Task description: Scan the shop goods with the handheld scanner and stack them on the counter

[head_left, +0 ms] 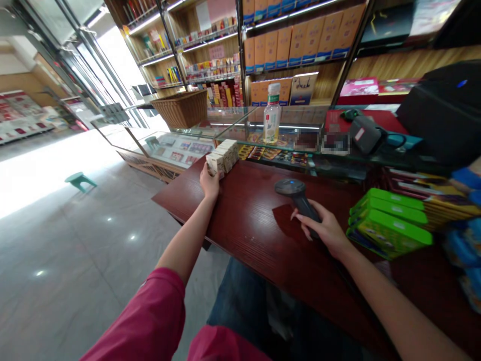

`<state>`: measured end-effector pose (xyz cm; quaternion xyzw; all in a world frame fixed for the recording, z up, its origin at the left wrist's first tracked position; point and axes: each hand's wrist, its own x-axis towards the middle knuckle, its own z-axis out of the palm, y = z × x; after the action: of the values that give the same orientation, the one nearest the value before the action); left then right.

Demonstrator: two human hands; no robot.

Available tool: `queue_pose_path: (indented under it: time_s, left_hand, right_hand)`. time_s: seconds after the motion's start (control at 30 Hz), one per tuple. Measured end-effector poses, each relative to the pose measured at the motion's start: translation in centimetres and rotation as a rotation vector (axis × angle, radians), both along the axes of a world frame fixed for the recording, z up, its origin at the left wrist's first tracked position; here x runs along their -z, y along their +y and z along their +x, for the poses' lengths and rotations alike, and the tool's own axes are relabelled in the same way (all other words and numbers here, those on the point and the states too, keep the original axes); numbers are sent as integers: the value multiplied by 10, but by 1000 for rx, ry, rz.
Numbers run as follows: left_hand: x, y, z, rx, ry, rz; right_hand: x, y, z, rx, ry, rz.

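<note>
Small pale boxes (224,154) with dark print stand in a tight row at the far left of the dark red wooden table (244,200). My left hand (210,183) is closed around the near end of that row, thumb on the right side; some fingers are hidden behind the box. In my right hand (325,228) is a black barcode scanner (296,193), gripped by its handle and held over the table. A blue light glows on top of its head. Its cable runs down along my right forearm.
Bright green boxes (391,220) stand right of the scanner. Behind the table is a glass display counter (233,128) bearing a plastic bottle (272,113) and a wicker basket (182,108). A black payment device (366,134) sits farther right. A teal stool (79,180) stands on the floor left.
</note>
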<state>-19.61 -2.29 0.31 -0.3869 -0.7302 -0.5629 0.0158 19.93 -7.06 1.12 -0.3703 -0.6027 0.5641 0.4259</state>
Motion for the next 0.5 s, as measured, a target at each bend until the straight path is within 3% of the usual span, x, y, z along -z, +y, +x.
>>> queue_pose_path:
  time_s: [0.33, 0.5]
  left_hand:
    - [10, 21, -13, 34, -79, 46]
    - [4, 20, -11, -11, -56, 11]
  right_hand:
    - [-6, -4, -2, -24, 3, -17]
    - [-3, -4, -5, 11, 11, 24]
